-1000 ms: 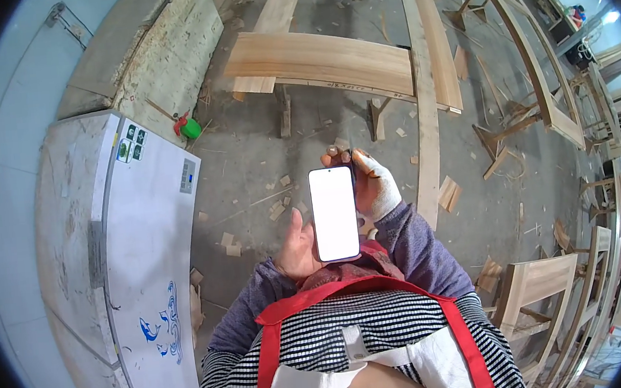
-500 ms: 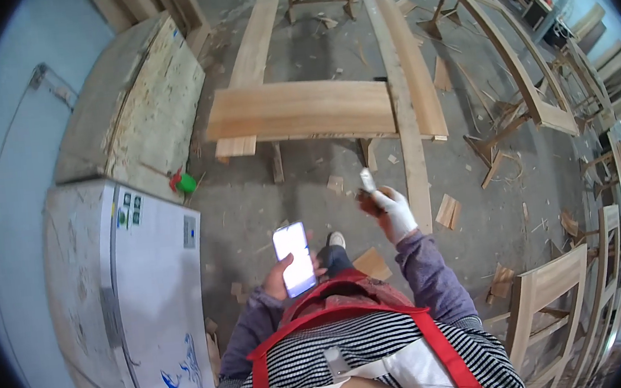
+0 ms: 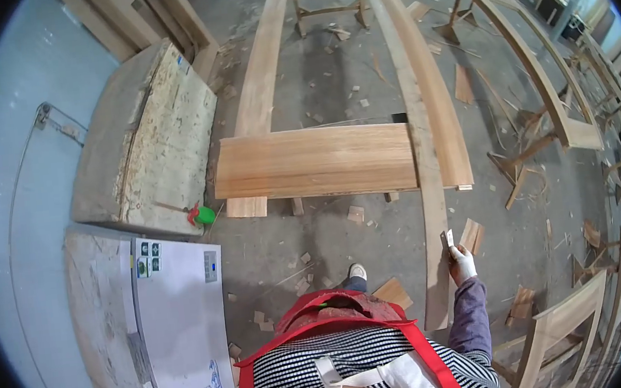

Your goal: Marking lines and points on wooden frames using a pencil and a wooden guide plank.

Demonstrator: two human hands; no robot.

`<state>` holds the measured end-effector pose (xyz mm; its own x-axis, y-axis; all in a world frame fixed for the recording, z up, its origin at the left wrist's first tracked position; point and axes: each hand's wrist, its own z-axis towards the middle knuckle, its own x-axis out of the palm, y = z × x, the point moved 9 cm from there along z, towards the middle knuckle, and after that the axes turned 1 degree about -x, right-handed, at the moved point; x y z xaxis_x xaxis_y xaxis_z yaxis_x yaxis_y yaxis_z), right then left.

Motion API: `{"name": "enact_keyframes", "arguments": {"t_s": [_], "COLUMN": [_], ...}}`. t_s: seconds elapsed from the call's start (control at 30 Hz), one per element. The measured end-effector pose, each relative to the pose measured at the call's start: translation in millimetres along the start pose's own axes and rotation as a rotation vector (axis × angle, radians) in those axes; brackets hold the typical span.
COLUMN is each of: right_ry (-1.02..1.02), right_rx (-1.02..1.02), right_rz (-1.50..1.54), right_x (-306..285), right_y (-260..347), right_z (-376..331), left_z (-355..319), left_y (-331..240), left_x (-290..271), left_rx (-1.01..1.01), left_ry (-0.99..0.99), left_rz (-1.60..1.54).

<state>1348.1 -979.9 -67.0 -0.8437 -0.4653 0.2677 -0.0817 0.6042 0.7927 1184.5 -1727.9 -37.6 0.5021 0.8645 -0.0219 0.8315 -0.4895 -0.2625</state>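
My right hand [image 3: 461, 262], in a partial white covering that leaves the fingertips bare, is closed around a small flat pale piece [image 3: 448, 238], whose kind I cannot make out. It is beside the near end of a long narrow plank [image 3: 432, 219]; whether it touches the wood I cannot tell. My left hand is out of view, and no phone shows. A wide plank [image 3: 315, 165] lies crosswise ahead of me, its right end against the long plank. Under its left end a long board [image 3: 255, 98] runs away from me, with another board [image 3: 436, 99] at the right.
A white appliance [image 3: 180, 311] and a worn box [image 3: 170, 133] stand along the left wall. A green and red bottle [image 3: 203, 215] is by the box. Wooden frames [image 3: 538, 75] on trestles line the right. Wood offcuts [image 3: 473, 234] litter the floor.
My right hand has moved right and nearer to me, to the long plank's near end, still holding the small piece. My left hand and the phone in it have gone out of view.
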Motion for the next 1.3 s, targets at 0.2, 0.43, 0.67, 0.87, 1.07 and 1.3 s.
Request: {"name": "enact_keyframes", "arguments": {"t_s": [0.2, 0.43, 0.67, 0.87, 1.07, 1.3], "right_ry": [-0.111, -0.279, -0.279, -0.213, -0.320, -0.529], "right_rx": [-0.030, -0.188, -0.220, -0.198, -0.164, -0.226], "right_rz": [-0.326, -0.484, -0.392, -0.335, -0.267, -0.322], "right_x": [27, 108, 289, 379, 404, 405], "right_y": [20, 60, 21, -48, -117, -161], "right_z": [-5, -63, -126, -123, -97, -81], "left_z": [-15, -2, 53, 96, 149, 176], "left_y": [22, 37, 23, -39, -166, -323], "left_x": [-53, -172, -292, -353, -394, -472], "left_rx": [-0.038, -0.039, -0.012, 0.019, 0.064, 0.068], "left_ry": [-0.086, -0.088, 0.039, 0.154, 0.235, 0.182], "left_rz": [-0.103, -0.159, -0.162, -0.059, 0.122, 0.334]}}
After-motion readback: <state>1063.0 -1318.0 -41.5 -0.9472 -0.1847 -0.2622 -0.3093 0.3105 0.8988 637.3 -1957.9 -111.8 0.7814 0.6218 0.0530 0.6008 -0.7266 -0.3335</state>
